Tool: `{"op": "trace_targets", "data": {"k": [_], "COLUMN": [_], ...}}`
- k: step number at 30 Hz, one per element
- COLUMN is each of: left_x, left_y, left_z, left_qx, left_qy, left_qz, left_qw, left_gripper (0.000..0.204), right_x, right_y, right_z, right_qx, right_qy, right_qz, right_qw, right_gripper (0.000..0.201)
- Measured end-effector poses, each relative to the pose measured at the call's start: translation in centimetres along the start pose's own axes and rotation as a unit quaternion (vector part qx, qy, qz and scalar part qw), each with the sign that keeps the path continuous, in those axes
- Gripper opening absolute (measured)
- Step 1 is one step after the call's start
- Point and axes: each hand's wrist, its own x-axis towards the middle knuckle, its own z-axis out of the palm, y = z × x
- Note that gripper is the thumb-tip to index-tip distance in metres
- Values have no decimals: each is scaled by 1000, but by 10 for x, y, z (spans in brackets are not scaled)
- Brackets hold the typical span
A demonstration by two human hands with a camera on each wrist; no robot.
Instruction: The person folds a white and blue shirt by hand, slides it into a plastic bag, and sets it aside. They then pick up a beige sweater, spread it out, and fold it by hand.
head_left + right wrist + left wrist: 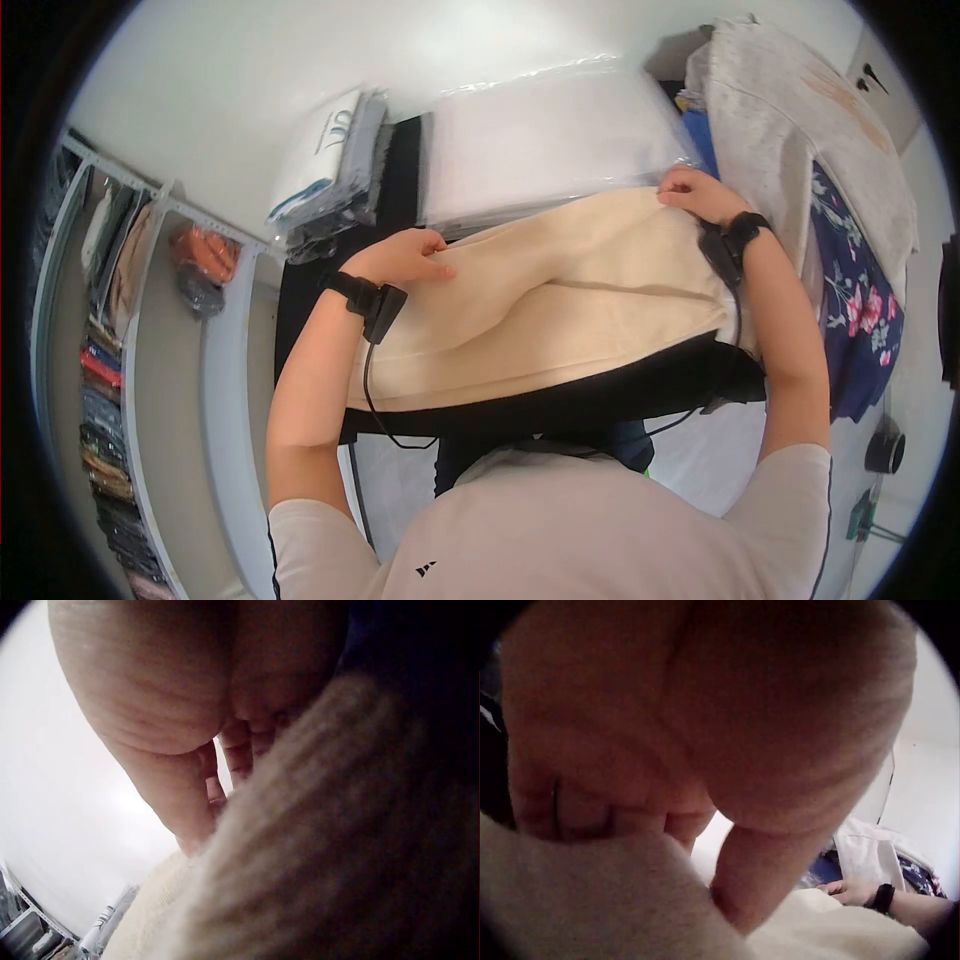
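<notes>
A cream knitted garment [560, 310], loosely folded with a soft crease across its middle, is spread over a black-covered table [400, 180]. At its left end my left hand [405, 258] grips the far edge; in the left wrist view, the thumb [754, 877] is on the near side of the knit and the curled fingers go behind it. My right hand [700, 195] pinches the garment's far right corner. Up close in the right wrist view, ribbed knit [300, 847] hides part of that hand's fingertips.
Clear plastic bags [550, 140] lie in a stack behind the garment. Bagged folded clothes [325, 160] stand to their left. Draped at the right are a light grey garment [770, 120] and a navy floral one [850, 290]. Shelving [140, 290] with packed clothes lines the left.
</notes>
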Motion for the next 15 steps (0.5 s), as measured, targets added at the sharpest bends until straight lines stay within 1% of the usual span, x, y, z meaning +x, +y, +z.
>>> {"op": "trace_targets", "data": {"k": [1, 2, 3, 5, 7, 9, 10, 12, 13, 15], "left_x": [-4, -8, -14, -27, -38, -50, -55, -69, -79, -96], "left_y": [-6, -12, -17, -22, -26, -32, -42, -73, -85, -101], "left_z": [-2, -3, -4, -5, -9, -15, -17, -22, -23, -24], "left_qx": [-3, 19, 41, 22, 5, 13, 10, -100, -103, -103], "left_qy": [5, 23, 40, 57, 74, 57, 61, 39, 44, 39], "left_qz": [-9, -35, -61, -73, -81, -71, -75, -61, -66, -40], "left_qw": [1000, 999, 996, 995, 994, 996, 995, 992, 992, 993], "left_gripper": [28, 30, 31, 30, 30, 32, 32, 40, 40, 49], "right_x": [0, 1, 0, 0, 1, 1, 1, -1, -1, -1], "right_y": [1, 1, -2, -4, 1, 3, 2, -7, -10, -7], "right_z": [0, 0, 1, 1, 2, 2, 1, 2, 3, 2], "right_qx": [2, -7, 23, 41, 45, 49, 40, 33, 33, 55], "right_qy": [4, 4, 4, -4, -2, -2, 0, 9, 5, 7], "right_qz": [5, -14, 13, 31, 22, 15, 19, 40, 34, 53], "right_qw": [1000, 1000, 1000, 999, 999, 999, 999, 999, 999, 997], "right_gripper": [16, 15, 14, 14, 14, 14, 14, 14, 14, 14]}}
